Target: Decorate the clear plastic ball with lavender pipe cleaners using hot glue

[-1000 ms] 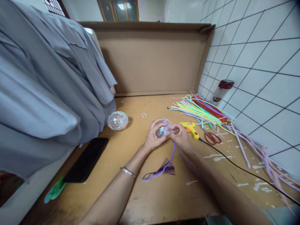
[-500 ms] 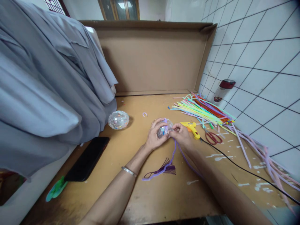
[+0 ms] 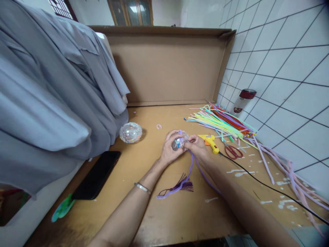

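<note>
1. While our left hand (image 3: 169,149) grasps the clear, faceted plastic ball (image 3: 176,144) between our hands, slackening could drop it.
2. Our right hand (image 3: 197,145) touches its right side, grip obscured; uneven pressure could rotate it.
3. Below, fuzzy purple strands (image 3: 192,163) could snag our right forearm (image 3: 231,187).
4. The yellow plastic glue gun (image 3: 212,144) alongside, if hot, could burn us.

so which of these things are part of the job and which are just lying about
Likely part of the job:
clear faceted piece, in left hand, right hand touching it
purple strand
purple tassel
probably glue gun, scissors, colourful strips

Apparently just lying about:
flat black device
green object
red-lidded jar
</note>
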Demonstrator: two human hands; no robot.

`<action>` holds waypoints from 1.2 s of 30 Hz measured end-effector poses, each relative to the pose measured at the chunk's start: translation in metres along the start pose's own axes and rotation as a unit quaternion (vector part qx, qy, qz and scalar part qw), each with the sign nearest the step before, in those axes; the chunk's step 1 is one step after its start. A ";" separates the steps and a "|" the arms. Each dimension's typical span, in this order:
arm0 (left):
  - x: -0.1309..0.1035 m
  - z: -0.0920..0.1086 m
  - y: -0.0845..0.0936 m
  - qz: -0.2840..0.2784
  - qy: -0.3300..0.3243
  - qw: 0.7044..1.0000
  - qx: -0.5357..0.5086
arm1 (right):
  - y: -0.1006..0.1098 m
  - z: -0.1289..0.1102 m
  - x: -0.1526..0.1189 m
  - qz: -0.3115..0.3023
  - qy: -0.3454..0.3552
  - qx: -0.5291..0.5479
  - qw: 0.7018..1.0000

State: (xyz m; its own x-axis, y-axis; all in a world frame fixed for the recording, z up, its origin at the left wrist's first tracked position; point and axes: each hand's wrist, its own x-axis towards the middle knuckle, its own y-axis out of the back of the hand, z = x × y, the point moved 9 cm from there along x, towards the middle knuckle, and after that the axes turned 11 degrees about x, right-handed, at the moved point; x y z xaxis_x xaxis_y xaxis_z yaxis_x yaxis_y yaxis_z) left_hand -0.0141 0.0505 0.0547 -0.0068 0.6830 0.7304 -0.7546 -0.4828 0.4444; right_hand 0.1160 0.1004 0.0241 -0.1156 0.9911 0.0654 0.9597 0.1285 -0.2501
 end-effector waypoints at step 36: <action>0.001 -0.015 0.007 0.022 0.033 0.999 -0.019 | 0.001 0.020 0.001 0.011 0.004 0.103 0.995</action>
State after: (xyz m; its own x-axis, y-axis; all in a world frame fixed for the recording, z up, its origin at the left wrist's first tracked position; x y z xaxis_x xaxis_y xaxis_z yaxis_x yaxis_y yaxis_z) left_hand -0.0287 0.0562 0.0510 -0.0832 0.6969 0.7123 -0.7766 -0.4933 0.3919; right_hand 0.1113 0.1024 0.0043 -0.0927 0.9936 0.0643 0.8886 0.1117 -0.4449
